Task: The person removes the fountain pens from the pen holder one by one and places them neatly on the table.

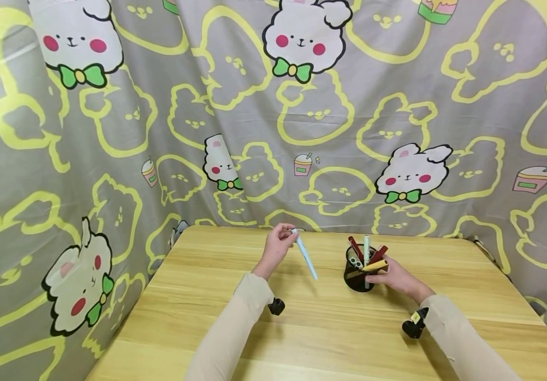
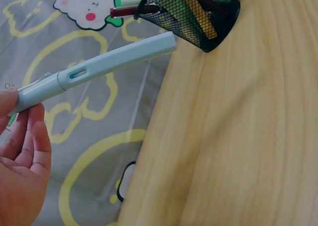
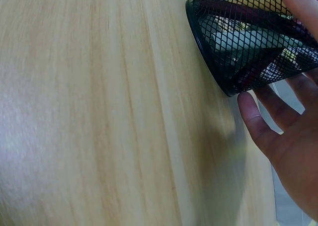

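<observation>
My left hand pinches a light blue pen near one end, between thumb and fingers. The pen's other end points down toward the table in the head view. In the left wrist view a small slot shows in the pen barrel. My right hand holds a black mesh pen holder from its right side, thumb and fingers around the mesh. Dark red pens, a pale green pen and a yellow pen stick out of its top.
The wooden table spreads under both hands. A grey curtain with cartoon animals hangs behind its far edge and along the left. A black wrist camera sits at the left cuff, another camera at the right.
</observation>
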Motion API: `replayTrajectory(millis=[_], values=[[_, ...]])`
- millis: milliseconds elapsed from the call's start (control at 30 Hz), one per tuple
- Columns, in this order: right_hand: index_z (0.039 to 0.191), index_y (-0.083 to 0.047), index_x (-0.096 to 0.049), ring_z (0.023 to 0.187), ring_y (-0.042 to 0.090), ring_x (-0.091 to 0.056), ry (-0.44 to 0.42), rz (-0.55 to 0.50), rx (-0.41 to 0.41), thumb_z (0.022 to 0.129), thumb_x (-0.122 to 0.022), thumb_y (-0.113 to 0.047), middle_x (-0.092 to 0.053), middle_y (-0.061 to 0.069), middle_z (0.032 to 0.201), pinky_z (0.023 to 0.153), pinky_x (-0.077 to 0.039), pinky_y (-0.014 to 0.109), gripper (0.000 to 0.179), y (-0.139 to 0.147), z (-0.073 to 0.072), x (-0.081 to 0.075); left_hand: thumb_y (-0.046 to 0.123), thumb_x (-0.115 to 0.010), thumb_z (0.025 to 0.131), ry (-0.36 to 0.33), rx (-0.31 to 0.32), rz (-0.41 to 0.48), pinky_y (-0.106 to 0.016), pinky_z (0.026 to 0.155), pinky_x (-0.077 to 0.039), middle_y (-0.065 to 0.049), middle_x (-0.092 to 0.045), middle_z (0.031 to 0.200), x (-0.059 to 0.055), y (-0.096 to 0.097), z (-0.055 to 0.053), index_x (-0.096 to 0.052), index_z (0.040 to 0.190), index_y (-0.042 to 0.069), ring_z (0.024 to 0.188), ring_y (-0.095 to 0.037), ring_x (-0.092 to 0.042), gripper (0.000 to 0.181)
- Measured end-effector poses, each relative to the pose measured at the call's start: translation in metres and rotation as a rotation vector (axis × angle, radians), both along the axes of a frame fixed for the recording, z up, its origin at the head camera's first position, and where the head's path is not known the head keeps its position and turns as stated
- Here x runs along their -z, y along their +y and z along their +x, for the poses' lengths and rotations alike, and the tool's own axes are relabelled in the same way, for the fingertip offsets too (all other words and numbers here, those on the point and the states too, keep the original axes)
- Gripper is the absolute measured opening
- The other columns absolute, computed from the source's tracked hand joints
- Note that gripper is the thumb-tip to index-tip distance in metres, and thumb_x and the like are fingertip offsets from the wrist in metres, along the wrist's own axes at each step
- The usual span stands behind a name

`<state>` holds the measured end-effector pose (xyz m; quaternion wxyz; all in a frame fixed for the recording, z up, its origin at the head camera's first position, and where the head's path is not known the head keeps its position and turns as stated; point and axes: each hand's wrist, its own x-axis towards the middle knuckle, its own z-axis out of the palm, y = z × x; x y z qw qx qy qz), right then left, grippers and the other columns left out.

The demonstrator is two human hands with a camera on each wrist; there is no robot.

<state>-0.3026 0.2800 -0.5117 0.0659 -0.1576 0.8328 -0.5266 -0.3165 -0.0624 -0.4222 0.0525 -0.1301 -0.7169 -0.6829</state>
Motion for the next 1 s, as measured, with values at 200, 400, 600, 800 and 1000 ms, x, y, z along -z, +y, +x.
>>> replayTrajectory(millis=[200, 400, 600, 800, 1000], values=[[0.136, 0.005, -0.036, 0.119, 0.039, -0.046, 0.006, 0.006, 0.009, 0.079, -0.078, -0.02, -0.056, 0.021, 0.123, 0.101, -0.031, 0.057, 0.075, 0.0, -0.001, 0.0, 0.001, -0.061, 0.091, -0.072, 0.002, -0.01, -0.055, 0.083, -0.048, -0.021, -0.067, 0.095, 0.01, 0.001, 0.003, -0.057, 0.112, -0.008, 0.085, -0.031, -0.064, 0.024], [0.135, 0.006, -0.036, 0.118, 0.039, -0.047, 0.006, 0.0, -0.001, 0.079, -0.078, -0.021, -0.056, 0.021, 0.122, 0.102, -0.03, 0.056, 0.075, 0.0, -0.001, 0.0, -0.001, -0.061, 0.09, -0.105, 0.054, -0.033, -0.051, 0.079, -0.05, -0.026, -0.065, 0.095, 0.027, 0.006, 0.001, -0.055, 0.112, -0.013, 0.089, -0.042, -0.063, 0.026], [0.137, 0.006, -0.033, 0.121, 0.044, -0.042, -0.007, -0.002, 0.002, 0.079, -0.078, -0.02, -0.053, 0.024, 0.125, 0.102, -0.028, 0.059, 0.078, 0.0, 0.0, 0.001, 0.004, -0.064, 0.09, -0.139, 0.077, -0.079, -0.05, 0.078, -0.052, -0.02, -0.066, 0.092, 0.054, 0.016, -0.008, -0.057, 0.11, -0.009, 0.086, -0.038, -0.065, 0.025], [0.137, 0.006, -0.034, 0.121, 0.042, -0.043, -0.004, 0.002, 0.007, 0.079, -0.078, -0.021, -0.054, 0.024, 0.124, 0.102, -0.028, 0.058, 0.078, 0.0, 0.001, 0.0, 0.004, -0.065, 0.089, -0.147, 0.073, -0.131, -0.051, 0.079, -0.051, -0.013, -0.067, 0.086, 0.068, 0.027, -0.008, -0.059, 0.109, -0.008, 0.089, -0.043, -0.063, 0.024], [0.138, 0.006, -0.033, 0.12, 0.042, -0.044, -0.003, 0.015, 0.008, 0.079, -0.077, -0.023, -0.055, 0.023, 0.124, 0.102, -0.029, 0.058, 0.079, 0.001, 0.001, -0.001, -0.003, -0.061, 0.089, -0.136, 0.1, -0.112, -0.056, 0.082, -0.048, -0.026, -0.064, 0.089, 0.057, 0.031, 0.007, -0.059, 0.107, -0.014, 0.092, -0.052, -0.058, 0.021]])
